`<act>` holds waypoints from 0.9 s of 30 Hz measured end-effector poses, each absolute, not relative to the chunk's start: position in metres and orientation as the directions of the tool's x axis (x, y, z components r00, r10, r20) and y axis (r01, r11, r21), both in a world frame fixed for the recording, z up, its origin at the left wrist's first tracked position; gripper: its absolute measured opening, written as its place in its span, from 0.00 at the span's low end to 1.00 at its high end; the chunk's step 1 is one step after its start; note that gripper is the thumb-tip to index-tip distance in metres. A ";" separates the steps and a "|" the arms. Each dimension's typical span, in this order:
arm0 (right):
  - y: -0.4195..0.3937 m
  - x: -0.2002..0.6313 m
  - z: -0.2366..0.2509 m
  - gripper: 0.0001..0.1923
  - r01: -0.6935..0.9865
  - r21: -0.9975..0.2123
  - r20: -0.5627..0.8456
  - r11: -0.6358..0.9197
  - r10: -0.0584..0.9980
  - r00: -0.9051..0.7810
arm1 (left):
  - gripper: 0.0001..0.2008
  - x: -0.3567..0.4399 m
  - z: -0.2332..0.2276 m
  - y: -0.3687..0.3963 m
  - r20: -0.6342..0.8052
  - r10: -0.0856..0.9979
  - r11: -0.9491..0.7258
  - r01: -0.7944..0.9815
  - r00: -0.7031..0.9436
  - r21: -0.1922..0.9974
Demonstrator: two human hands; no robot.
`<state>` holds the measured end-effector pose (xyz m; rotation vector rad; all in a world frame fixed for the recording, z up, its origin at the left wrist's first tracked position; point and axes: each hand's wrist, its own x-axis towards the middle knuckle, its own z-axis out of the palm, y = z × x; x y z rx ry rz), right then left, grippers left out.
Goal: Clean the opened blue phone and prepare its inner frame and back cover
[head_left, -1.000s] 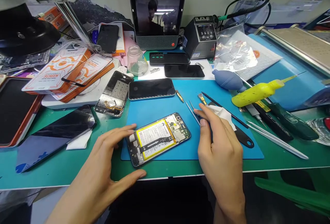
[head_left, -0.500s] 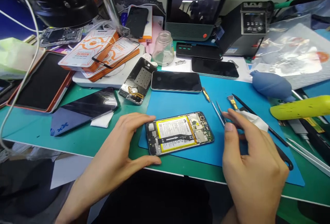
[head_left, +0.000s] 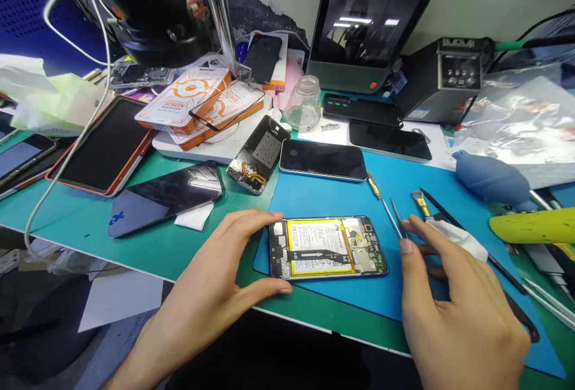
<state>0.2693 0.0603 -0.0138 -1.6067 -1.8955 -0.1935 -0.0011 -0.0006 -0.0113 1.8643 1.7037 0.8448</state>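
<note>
An opened phone (head_left: 371, 258) lies on the blue mat with its back off, showing a white, yellow-edged battery (head_left: 317, 237) and bare circuit parts at its right end. My left hand (head_left: 224, 264) spans the phone's left end, fingertips at the upper corner and thumb at the lower one. Between the thumb and fingers of my right hand (head_left: 458, 300) is a pair of thin metal tweezers (head_left: 394, 220), tips pointing up and away. The tweezers are apart from the phone, to its right. A small brush (head_left: 421, 203) lies just beyond my right hand.
Behind the blue mat (head_left: 309, 195) lie a dark phone (head_left: 323, 159) and a loose phone back (head_left: 258, 156). A glass jar (head_left: 305, 102), stacked screen boxes (head_left: 184, 99) and a microscope (head_left: 157, 24) stand farther back. At right are a blue air blower (head_left: 492, 180) and a yellow tool handle (head_left: 534, 226).
The camera view has tilted up and turned, so the bench appears lower and farther right. Both hands keep nearly the same hold and place by the phone.
</note>
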 end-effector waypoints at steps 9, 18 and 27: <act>0.069 0.279 -0.018 0.25 0.941 -0.197 0.600 0.274 0.793 -0.105 | 0.37 0.001 -0.007 0.002 0.136 0.977 -0.212 0.784 0.163 0.584; 0.070 0.279 -0.015 0.19 0.955 -0.098 0.663 0.280 0.734 -0.147 | 0.57 0.022 0.000 0.023 0.135 0.956 -0.293 0.869 0.260 0.398; 0.068 0.282 -0.016 0.22 0.947 -0.136 0.638 0.291 0.757 -0.141 | 0.47 0.049 0.019 0.029 0.152 0.908 -0.417 0.823 0.390 0.386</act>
